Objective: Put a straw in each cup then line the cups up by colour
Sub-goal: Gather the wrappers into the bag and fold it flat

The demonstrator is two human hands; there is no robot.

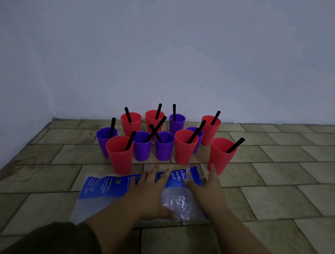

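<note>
In the head view, your left hand [150,193] and right hand [206,190] both lie spread with straight fingers over the bag [106,183], holding nothing. Just beyond them, on the floor [275,189] near the wall [166,50], six red cups [119,155] and five purple cups [141,148] stand upright in one mixed cluster, not sorted. Ten straws [236,145] show. The far-right purple cup [200,142] sits partly behind a red one, so you cannot tell whether it has a straw. These look like light, stiff plastic, and a leaning straw probably makes them easy to tip. Take each one round its wall below the rim, and slide rather than lift. The near-right red cup [221,158] stands just beside your right hand.
</note>
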